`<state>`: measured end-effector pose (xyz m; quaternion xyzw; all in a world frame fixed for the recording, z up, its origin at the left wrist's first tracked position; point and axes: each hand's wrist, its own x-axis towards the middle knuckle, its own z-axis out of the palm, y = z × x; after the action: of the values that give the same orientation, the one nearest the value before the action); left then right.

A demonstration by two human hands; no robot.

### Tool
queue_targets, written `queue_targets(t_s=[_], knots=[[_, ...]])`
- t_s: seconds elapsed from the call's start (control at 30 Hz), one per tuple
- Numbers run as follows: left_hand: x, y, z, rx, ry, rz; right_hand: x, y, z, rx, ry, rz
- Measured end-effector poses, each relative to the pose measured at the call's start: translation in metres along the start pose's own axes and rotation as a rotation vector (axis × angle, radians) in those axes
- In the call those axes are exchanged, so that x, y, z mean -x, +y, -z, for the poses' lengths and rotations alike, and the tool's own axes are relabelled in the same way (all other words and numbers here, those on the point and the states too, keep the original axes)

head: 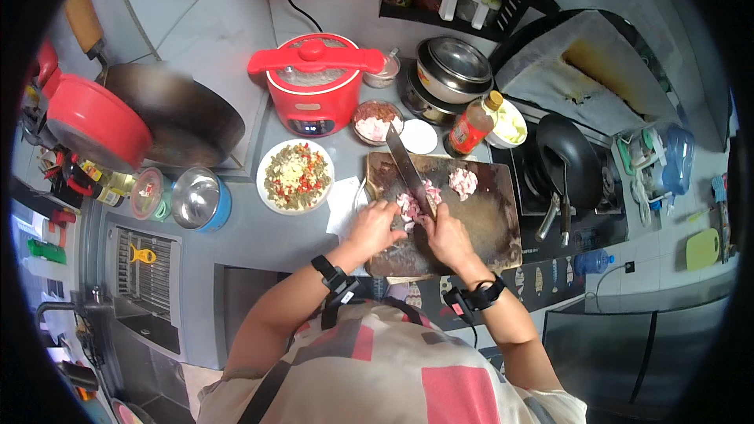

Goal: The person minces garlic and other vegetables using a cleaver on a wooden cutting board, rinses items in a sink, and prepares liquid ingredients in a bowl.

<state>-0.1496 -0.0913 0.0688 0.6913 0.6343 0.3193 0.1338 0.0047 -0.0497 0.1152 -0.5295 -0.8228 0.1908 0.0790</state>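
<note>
My right hand [450, 238] grips a cleaver [407, 162] by its handle, the dark blade pointing away over a wooden cutting board [483, 229]. Under and beside the blade lies chopped raw meat [409, 207], pink and white. My left hand [371, 228] is at the board's left side, its fingertips beside this meat and the thumb spread from the fingers. Whether it touches the meat is hard to see. A second small heap of chopped meat [463, 183] sits apart, near the board's far edge. Beyond the board, a bowl [377, 123] contains dark red and pale minced meat.
A plate of chopped greens, red chili and garlic [296, 178] stands left of the board. Behind are a red electric cooker [315, 91], a sauce bottle [469, 126] and stacked metal bowls [453, 70]. A wok [568, 159] rests on the right stove; a steel bowl [197, 199] sits left.
</note>
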Motion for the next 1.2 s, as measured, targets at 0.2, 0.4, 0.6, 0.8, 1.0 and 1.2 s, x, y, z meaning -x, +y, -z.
queue_targets(t_s=[0.2, 0.4, 0.6, 0.8, 1.0, 1.2], knots=[[-0.015, -0.006, -0.026, -0.053, 0.085, 0.038, -0.003, 0.007, 0.014, -0.117, 0.051, -0.003], [-0.052, -0.007, -0.041, 0.211, 0.175, -0.053, -0.011, 0.009, 0.044, -0.203, 0.130, -0.066], [-0.037, 0.002, -0.017, 0.157, 0.211, -0.293, -0.013, 0.012, 0.035, -0.081, 0.056, 0.051], [0.001, 0.011, -0.010, 0.066, 0.092, -0.316, -0.010, 0.012, 0.020, -0.030, -0.101, -0.029], [-0.008, 0.037, -0.048, -0.097, -0.067, -0.570, -0.013, 0.029, 0.022, -0.100, 0.008, -0.044], [-0.048, 0.022, -0.068, -0.583, -0.082, -0.615, -0.030, 0.027, 0.071, -0.280, 0.054, -0.120]])
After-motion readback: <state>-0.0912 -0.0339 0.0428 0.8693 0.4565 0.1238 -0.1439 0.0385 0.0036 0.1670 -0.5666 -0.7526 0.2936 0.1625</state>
